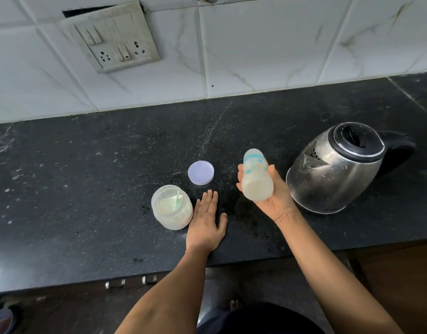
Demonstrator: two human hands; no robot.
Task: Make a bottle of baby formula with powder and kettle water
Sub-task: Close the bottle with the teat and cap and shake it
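At three o'clock of the open powder jar [172, 207], the right hand [267, 194] cradles a tilted baby bottle [256, 175], fingers curled round its light, likely slippery plastic waist, while the left hand [206, 222] lies flat, fingers together.

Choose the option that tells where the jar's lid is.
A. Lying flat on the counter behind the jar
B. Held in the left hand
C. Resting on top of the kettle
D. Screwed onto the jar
A: the lid lies flat on the counter just behind the open jar, while the left hand rests flat and empty beside the jar and the kettle has only its own black top.
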